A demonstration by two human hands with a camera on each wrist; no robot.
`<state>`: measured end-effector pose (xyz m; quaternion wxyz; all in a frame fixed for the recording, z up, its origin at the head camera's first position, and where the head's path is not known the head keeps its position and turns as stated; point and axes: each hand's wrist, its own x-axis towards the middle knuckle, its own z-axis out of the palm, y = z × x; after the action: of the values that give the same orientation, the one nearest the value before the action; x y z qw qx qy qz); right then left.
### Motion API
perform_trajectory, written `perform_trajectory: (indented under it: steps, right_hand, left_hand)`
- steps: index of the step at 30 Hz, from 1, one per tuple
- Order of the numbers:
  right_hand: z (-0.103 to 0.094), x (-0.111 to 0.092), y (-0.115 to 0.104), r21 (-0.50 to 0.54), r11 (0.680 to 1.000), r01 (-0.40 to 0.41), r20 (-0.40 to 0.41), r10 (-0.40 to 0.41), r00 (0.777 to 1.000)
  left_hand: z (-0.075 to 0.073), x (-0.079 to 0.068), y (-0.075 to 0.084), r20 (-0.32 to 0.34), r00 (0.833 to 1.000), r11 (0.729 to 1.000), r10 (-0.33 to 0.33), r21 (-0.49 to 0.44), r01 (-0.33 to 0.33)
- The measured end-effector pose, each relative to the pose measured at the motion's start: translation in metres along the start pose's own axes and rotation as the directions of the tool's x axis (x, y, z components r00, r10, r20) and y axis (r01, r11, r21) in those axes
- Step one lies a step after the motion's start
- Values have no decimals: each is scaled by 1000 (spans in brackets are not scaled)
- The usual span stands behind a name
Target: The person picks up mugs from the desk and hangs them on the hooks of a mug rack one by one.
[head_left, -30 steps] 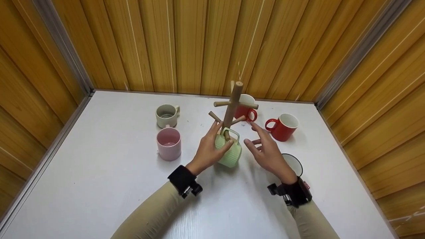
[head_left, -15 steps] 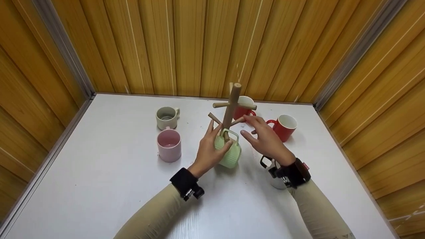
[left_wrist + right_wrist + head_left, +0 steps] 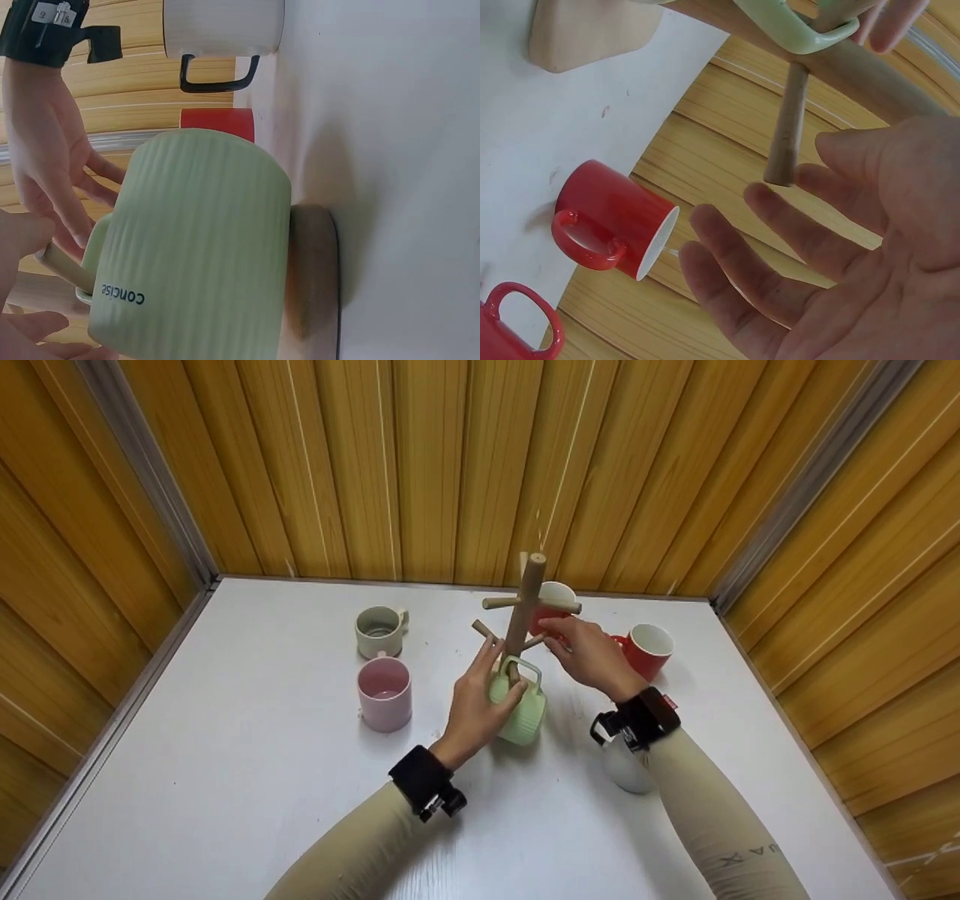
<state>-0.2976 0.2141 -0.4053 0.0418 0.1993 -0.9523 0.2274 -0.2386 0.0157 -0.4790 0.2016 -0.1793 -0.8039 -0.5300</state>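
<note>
A ribbed light-green mug point(image 3: 195, 247) marked "concise" hangs tilted by its handle on a low front peg of a wooden mug tree point(image 3: 528, 592). My left hand point(image 3: 474, 705) lies along the mug's left side. Its thumb is at the peg's tip, and its fingers reach up to the left lower peg. My right hand point(image 3: 592, 652) is at the right lower peg point(image 3: 786, 131). In the right wrist view the peg's end sits between thumb and index finger, with a small gap at the thumb; the other fingers are loosely bent.
On the left stand a grey-green mug point(image 3: 379, 641) and a pink mug point(image 3: 385, 705). One red mug point(image 3: 615, 214) is behind the tree, another red mug point(image 3: 651, 652) to the right. A white mug point(image 3: 628, 769) with a black handle stands under my right forearm. Wood-patterned walls enclose the white table.
My right hand has moved up and left to the right lower peg, its thumb and index finger closing in around it. The left hand stays at the green mug.
</note>
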Motion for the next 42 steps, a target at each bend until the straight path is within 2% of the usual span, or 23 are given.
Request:
perform_trajectory:
  steps: [8,17,24,33,42]
  right_hand:
    - [6,5,2,-22,1000,8,-21,-8,1000]
    - [4,8,4,-44,999,8,-25,-9,1000]
    - [4,7,9,-51,999,-5,-19,4,1000]
    - [1,2,8,-37,999,-21,-22,20,1000]
    - [-3,-5,7,-47,999,17,-31,-18,999]
  left_hand:
    - [1,-1,4,-8,999,999,49,-7,-49]
    - [4,3,3,-22,998,998,66,0,-66]
    - [6,4,2,7,998,998,60,-30,-60]
    - [-1,7,-2,44,996,995,77,-61,-74]
    - [-10,7,-6,65,996,995,69,-83,-63]
